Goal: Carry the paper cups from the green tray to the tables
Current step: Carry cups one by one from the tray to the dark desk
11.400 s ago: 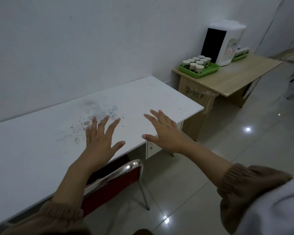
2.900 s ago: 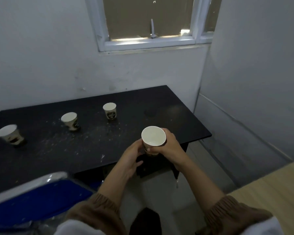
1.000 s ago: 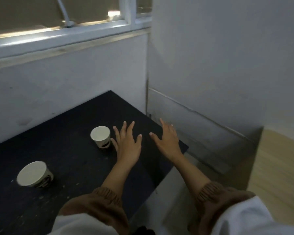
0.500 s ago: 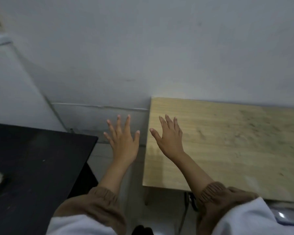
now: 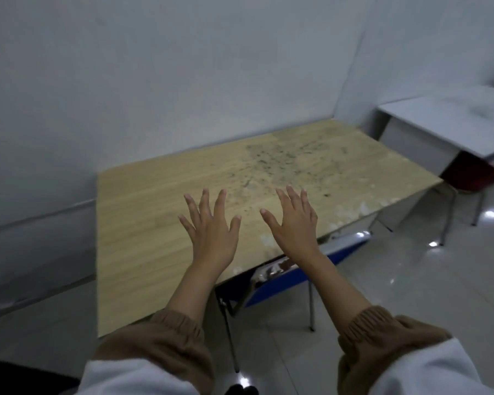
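Note:
My left hand [image 5: 211,226] and my right hand [image 5: 293,220] are both held out flat with fingers spread, holding nothing, above the front part of a light wooden table [image 5: 154,212]. The tabletop is stained with dark specks near its far middle. No paper cup and no green tray is in view.
A blue chair [image 5: 285,283] with metal legs is tucked under the wooden table's right front edge. A white table [image 5: 451,115] stands at the far right with a red chair [image 5: 468,175] beneath it. Grey walls close the left and back; glossy tiled floor lies at the right.
The view has swung right from the black table with its cups to the wooden table, with the white table now showing. Both hands stay empty and spread.

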